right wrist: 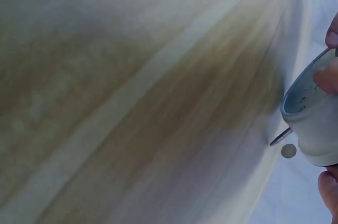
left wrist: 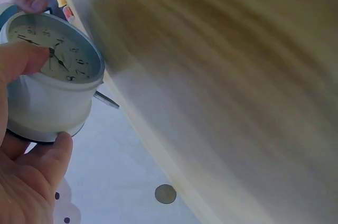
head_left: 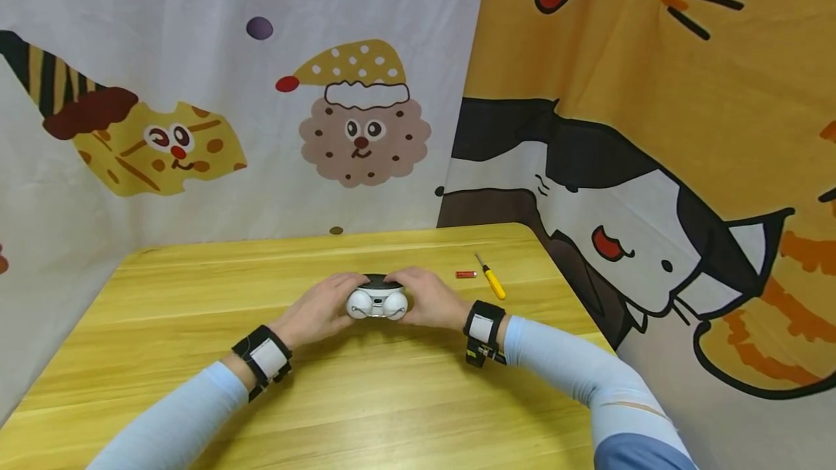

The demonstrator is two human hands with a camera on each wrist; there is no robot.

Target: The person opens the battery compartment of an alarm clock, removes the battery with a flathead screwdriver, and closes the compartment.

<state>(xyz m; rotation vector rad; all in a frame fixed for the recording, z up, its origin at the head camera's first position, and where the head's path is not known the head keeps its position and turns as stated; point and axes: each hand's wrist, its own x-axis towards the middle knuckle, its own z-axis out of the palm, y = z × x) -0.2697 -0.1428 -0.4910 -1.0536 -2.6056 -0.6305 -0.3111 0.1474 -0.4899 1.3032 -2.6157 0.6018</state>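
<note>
A white twin-bell alarm clock is held between both hands over the middle of the table, its two round bells toward the head camera. My left hand grips its left side, and my right hand grips the right side. In the left wrist view the clock's numbered dial and dark hands show, with a thumb lying across the face and fingers behind the case. A slim metal leg sticks out from the case. The right wrist view catches only part of the clock at its edge.
Right of the hands, a small red battery lies on the wooden table. Beside it is a screwdriver with a yellow handle, its shaft pointing to the back. A cartoon-printed curtain hangs behind the table and along its right side.
</note>
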